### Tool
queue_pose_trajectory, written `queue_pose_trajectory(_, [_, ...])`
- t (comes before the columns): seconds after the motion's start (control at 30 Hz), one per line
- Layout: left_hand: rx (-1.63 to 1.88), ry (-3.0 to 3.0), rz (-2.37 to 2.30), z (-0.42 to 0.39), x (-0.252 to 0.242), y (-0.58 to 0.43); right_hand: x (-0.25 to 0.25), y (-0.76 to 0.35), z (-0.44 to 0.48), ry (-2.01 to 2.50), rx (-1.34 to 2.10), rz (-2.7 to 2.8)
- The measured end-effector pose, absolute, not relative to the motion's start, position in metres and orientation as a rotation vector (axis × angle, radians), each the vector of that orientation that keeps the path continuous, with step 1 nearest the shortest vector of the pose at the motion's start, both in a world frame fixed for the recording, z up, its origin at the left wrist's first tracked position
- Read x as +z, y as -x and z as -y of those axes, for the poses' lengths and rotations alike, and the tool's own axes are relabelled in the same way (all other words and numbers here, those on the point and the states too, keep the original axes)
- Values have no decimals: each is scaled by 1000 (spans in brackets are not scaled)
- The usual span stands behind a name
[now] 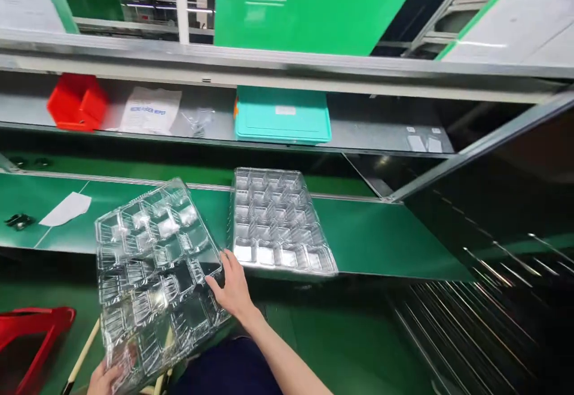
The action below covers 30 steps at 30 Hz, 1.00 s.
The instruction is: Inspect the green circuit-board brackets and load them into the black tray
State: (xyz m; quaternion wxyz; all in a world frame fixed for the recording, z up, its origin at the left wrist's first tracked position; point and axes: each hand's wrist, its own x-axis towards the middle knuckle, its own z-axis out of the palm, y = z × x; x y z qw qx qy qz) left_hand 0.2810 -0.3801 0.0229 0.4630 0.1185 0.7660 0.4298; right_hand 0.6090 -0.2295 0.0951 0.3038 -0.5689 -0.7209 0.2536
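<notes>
A clear plastic blister tray (165, 251) with rows of square pockets is held up, tilted, in front of the green bench. At its lower left corner my left hand (105, 377) grips the edge, its fingers partly seen through the plastic. My right hand (233, 284) pinches the tray's right edge between thumb and fingers. Just beyond, a stack of similar clear trays (273, 222) lies on the bench, its near edge by the bench's front. The pockets of the held tray show nothing in them.
On the shelf above stand a red bin (78, 102), a printed white packet (151, 110) and a teal box (282, 115). White paper (67, 208) and small black parts (19, 222) lie on the bench (381, 233) at left. A metal rod rack (470, 317) stands right; a red frame (49, 329) lower left.
</notes>
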Motion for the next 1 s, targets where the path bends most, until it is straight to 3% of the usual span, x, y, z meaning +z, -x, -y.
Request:
queue_pose_trajectory(0.2, [1096,-339,-1619,343,58,-332,105,-704,233,1600,748,1776])
queue_pose_trajectory(0.37, [968,-738,-1516,255,78,-443,106,-836,206,1674,721,1591])
queue_pose_trajectory(0.53, [865,-935,-1630,167,69,-533,75,-934,156,1716,784,1422])
queue_pose_trajectory(0.8, [702,-914,-1870,138,58,-561,11,-938,135,1734,1018,1218])
queue_pose_trajectory(1.0, [573,-803,-1959,144,61,-565,7,-926,140,1774,1132,1130])
